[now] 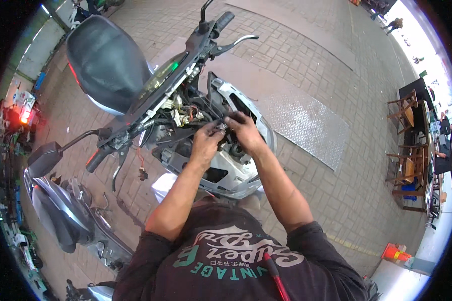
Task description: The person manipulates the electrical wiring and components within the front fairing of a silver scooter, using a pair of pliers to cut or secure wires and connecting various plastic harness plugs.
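"Where are the two hands placed?"

"Inside the scooter's opened front [236, 173], the left hand [205, 145] and the right hand [245, 134] just beside each other, fingertips nearly meeting."

"Their state?"

"Fingers bent inward on both, at thin dark cables [216, 106]. Whether either hand pinches a cable or a small part cannot be told from here; the fingers hide the spot."

"And the surrounding parts?"

"Exposed wiring with pale connectors [180, 116] lies near the left hand, on its left and a little farther forward. Beyond it runs the dashboard [158, 83], a green light lit; farther still, the black seat [108, 62]."

"To the sides?"

"Well left of the left hand, a second scooter [68, 215]; right of the right hand, a patterned metal plate [314, 128] on the paved floor [366, 175]."
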Motion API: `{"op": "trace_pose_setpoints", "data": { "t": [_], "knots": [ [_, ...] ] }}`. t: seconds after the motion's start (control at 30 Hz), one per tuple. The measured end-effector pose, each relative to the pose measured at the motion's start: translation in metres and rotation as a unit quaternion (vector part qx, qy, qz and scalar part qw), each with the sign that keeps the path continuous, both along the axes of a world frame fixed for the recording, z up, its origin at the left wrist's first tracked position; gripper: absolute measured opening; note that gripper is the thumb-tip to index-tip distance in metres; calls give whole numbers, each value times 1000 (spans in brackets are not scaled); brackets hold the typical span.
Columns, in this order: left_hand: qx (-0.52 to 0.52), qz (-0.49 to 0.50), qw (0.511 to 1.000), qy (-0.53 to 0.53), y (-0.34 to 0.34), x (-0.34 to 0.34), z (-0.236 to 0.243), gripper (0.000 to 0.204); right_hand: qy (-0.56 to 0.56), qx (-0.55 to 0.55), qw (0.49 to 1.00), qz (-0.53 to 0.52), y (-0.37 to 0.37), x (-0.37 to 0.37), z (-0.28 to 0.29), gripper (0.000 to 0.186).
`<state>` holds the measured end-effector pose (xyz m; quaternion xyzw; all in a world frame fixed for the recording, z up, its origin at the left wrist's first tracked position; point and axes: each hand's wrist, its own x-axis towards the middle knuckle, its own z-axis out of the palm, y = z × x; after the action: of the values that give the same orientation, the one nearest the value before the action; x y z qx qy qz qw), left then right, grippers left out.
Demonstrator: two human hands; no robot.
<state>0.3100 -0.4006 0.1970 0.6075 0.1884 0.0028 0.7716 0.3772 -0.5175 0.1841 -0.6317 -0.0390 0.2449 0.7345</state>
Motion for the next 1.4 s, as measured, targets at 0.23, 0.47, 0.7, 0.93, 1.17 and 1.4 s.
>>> {"op": "trace_pose_setpoints", "data": {
  "t": [0.23, 0.47, 0.7, 0.93, 1.17, 1.4],
  "knots": [
    [-24, 109, 993, -42, -29, 14, -1, 23, -154, -142, 978, 17, -27, -3, 29, 30],
    [-147, 242, 954, -94, -33, 37, 11, 17, -231, -230, 933, 150, -39, 27, 76, 30],
    [-60, 257, 964, -39, -34, 17, 29, 14, -319, -158, 904, 237, -53, 42, 41, 38],
    [19, 242, 970, 15, 0, -25, 20, 16, -450, -340, 755, 334, -82, 22, -22, 34],
    [12, 242, 970, -2, -23, -9, 16, 15, -534, -474, 576, 398, -52, 6, -49, 32],
    [114, 267, 953, -88, -30, -16, 23, 44, -141, -45, 904, 401, -63, 36, -23, 26]
  ]
}}
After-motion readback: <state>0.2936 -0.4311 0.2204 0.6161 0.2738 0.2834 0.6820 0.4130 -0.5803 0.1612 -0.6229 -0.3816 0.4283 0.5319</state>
